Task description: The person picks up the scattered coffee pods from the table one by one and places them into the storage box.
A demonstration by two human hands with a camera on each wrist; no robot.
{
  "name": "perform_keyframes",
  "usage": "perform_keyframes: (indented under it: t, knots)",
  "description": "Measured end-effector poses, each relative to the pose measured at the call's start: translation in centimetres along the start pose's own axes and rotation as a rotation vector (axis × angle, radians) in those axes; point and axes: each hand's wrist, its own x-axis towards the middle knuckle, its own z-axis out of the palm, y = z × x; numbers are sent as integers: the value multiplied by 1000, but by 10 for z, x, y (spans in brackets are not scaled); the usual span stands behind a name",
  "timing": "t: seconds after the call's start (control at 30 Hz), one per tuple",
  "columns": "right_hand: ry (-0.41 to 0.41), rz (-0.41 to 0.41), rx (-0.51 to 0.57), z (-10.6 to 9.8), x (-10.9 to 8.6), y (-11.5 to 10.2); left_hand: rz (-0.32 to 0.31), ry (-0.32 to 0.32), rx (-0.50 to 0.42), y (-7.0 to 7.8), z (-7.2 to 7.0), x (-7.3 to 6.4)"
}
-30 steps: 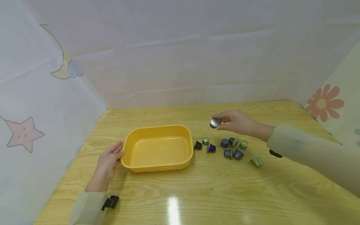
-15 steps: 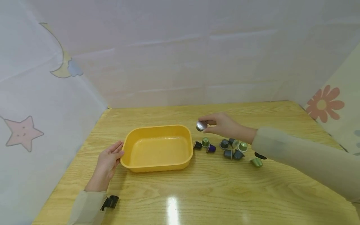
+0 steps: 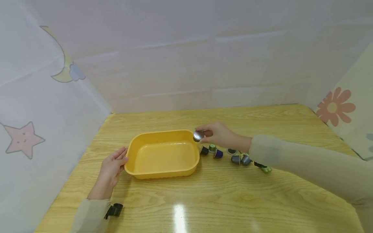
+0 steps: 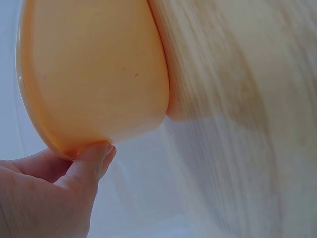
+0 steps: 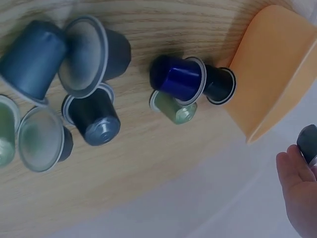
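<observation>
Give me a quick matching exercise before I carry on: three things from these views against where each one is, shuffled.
1. dark cup-shaped capsule with a silvery lid
2. shiny purple cup-shaped capsule
3. bare left hand

A. at the left end of the yellow rectangular plastic basin
B. in the grip of the bare right hand
C. on the wood-grain table, beside a light-green cup-shaped capsule

Pairs: 1-B, 2-C, 3-A.

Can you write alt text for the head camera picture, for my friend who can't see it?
A person's right hand pinches a small silver-topped capsule near the right end of a yellow tub, while their left hand grips the tub's left end. More capsules lie on the wooden table, right of the tub.
</observation>
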Motion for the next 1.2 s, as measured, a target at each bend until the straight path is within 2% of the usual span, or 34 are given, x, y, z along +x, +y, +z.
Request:
perform_keyframes:
  t: [0.13, 0.3, 0.77, 1.0, 1.2]
  knots:
    - [-31, 11, 60, 6, 2, -3, -3, -1, 4, 0, 0, 0]
    - [-44, -3, 81, 14, 6, -3, -1, -2, 3, 0, 0, 0]
    - [-81, -21, -36, 34, 14, -13, 5, 4, 12, 0, 0, 0]
    - [-102, 6, -15, 41, 17, -14, 2, 6, 10, 0, 0, 0]
    - [-109, 16, -19, 38, 14, -13, 3, 4, 7, 1, 0, 0]
